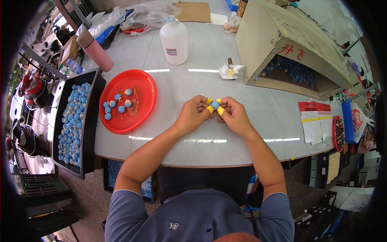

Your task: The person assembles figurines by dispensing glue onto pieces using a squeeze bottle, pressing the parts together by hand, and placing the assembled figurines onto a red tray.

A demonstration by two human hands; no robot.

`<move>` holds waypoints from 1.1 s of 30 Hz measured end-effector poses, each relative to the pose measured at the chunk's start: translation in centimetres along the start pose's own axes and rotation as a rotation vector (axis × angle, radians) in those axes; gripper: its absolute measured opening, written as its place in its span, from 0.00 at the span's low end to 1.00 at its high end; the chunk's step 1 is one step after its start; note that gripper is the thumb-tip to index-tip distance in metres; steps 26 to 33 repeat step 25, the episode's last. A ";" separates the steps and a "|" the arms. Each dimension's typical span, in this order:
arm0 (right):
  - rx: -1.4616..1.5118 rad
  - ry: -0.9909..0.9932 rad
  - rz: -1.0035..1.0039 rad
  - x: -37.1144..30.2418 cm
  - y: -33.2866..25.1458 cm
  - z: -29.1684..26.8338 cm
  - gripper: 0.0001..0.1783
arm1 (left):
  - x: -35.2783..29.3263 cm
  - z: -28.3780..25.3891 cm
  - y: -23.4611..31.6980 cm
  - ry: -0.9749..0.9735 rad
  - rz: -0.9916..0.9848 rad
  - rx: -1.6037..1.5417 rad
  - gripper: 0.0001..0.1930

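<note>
My left hand [197, 113] and my right hand [231, 114] meet above the middle of the white table [193, 151]. Between their fingertips they pinch one small blue ball-shaped piece [215, 105]. Yellow coverings wrap the thumbs and index fingertips of both hands. To the left, a round red plate [149, 103] carries several small blue-and-cream pieces [121, 109] of similar look. Beyond it, a long black tray [93, 107] at the table's left end is filled with many more such pieces. The underside of the piece I hold is hidden by my fingers.
A white plastic jug [174, 44] stands behind the plate, with a pink bottle [96, 52] farther left. Crumpled tissue [230, 71] lies beyond my hands. A beige wooden box [258, 48] holding blue pieces sits at the back right. Red-and-white papers [314, 115] rest near the right edge.
</note>
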State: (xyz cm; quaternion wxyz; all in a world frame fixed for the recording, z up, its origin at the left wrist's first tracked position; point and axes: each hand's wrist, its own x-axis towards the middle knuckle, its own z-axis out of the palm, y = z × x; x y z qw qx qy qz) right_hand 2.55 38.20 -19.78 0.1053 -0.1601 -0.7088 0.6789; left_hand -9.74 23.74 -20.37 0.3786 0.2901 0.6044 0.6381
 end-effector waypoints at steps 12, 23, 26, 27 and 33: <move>0.011 0.014 0.007 -0.1 -0.4 0.0 0.12 | -0.1 -0.2 0.3 -0.047 -0.060 -0.066 0.14; 0.002 0.040 0.002 0.2 0.0 0.3 0.10 | 0.0 0.0 -0.1 -0.016 -0.052 -0.042 0.14; 0.002 0.040 -0.001 0.4 -0.2 0.4 0.10 | 0.0 0.2 0.0 -0.019 -0.055 -0.088 0.16; 0.002 0.040 -0.001 0.4 -0.2 0.4 0.10 | 0.0 0.2 0.0 -0.019 -0.055 -0.088 0.16; 0.002 0.040 -0.001 0.4 -0.2 0.4 0.10 | 0.0 0.2 0.0 -0.019 -0.055 -0.088 0.16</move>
